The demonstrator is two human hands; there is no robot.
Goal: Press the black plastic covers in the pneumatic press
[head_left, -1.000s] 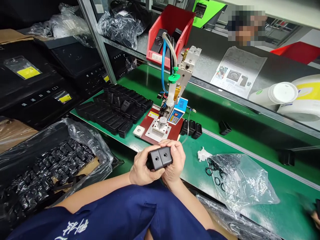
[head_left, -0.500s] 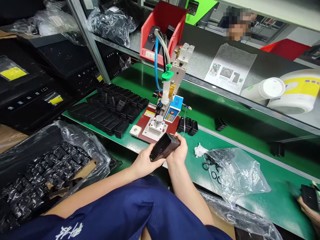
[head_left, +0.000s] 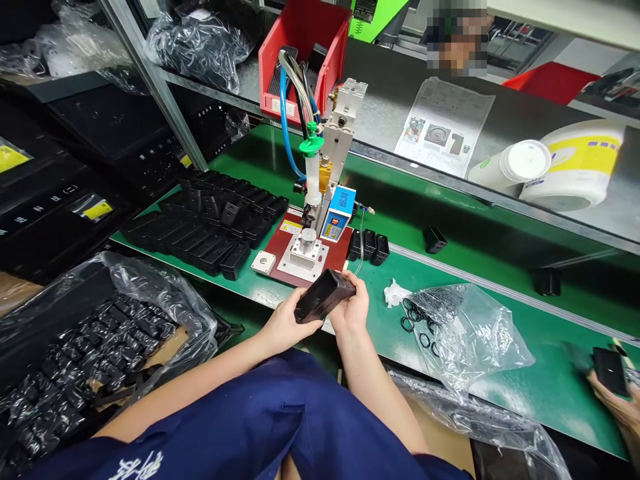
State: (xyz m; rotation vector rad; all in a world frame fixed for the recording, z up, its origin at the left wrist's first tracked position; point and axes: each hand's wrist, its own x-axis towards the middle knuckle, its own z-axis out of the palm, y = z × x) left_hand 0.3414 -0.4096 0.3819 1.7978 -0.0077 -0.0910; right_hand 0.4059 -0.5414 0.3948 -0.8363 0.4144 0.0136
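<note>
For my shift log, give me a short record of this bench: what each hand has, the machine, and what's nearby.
Left hand: holds one end of a black plastic housing
Right hand: holds the other end of it
Machine ahead: syringe dispenser on a red base plate
Beside it: rows of black housings on the green bench belt
Right of hands: clear plastic bag with black rubber rings
Co-worker: a hand at far right, holding a black piece

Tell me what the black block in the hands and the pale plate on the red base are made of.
The black block looks like moulded plastic, matte with rounded edges, though rubber is possible. The pale plate looks like bare metal, perhaps aluminium, from its grey sheen.
</note>
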